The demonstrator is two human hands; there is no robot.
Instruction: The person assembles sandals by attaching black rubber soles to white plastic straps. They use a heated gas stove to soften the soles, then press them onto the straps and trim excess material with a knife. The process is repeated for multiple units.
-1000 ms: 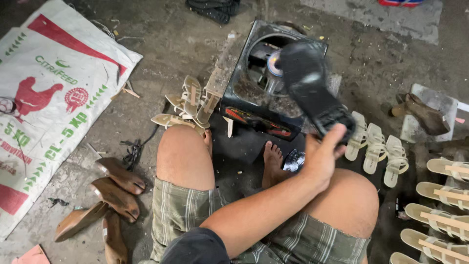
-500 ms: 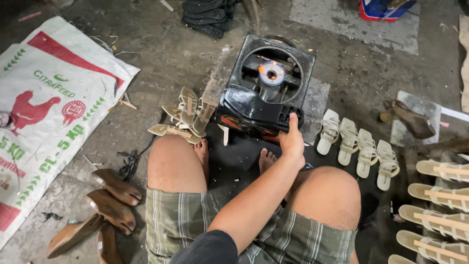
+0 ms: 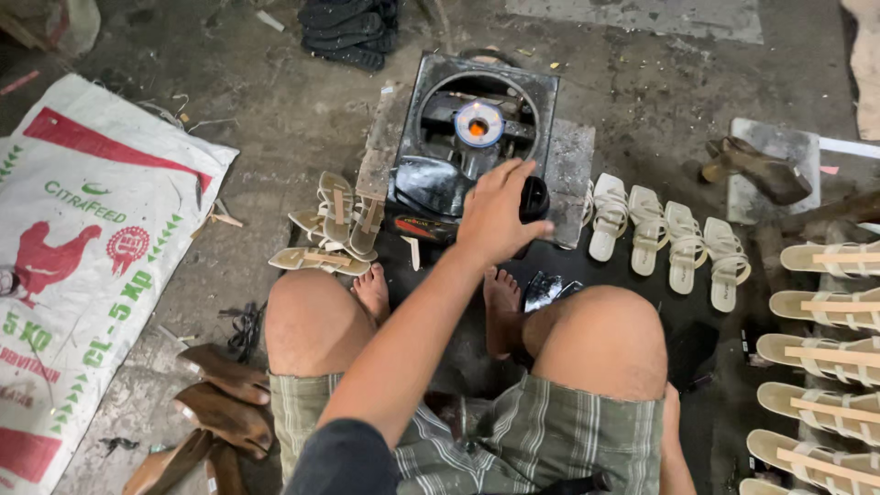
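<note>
I sit on the ground facing a black single-burner gas stove (image 3: pixel 431 183) whose burner (image 3: pixel 478 124) glows with a small flame. My left hand (image 3: pixel 495 215) reaches over the stove's front right corner, thumb and fingers closed around its black knob (image 3: pixel 536 197). Of my right hand (image 3: pixel 674 440) only an edge shows, low beside my right thigh; what it does is hidden. My bare feet (image 3: pixel 502 307) rest just in front of the stove, beside some shiny black pieces (image 3: pixel 550 289).
White strappy sandals (image 3: pixel 665 238) stand in a row right of the stove. Beige soles with strips (image 3: pixel 825 353) line the right edge. A small heap of beige sandals (image 3: pixel 335 225) lies at the left, then brown shoe pieces (image 3: pixel 220 403), a printed sack (image 3: pixel 82 266) and black soles (image 3: pixel 353 32) beyond.
A second ago my left hand held a black sole over the burner. The sole is gone from the hand, which dropped to the stove's front and now grips the knob.
</note>
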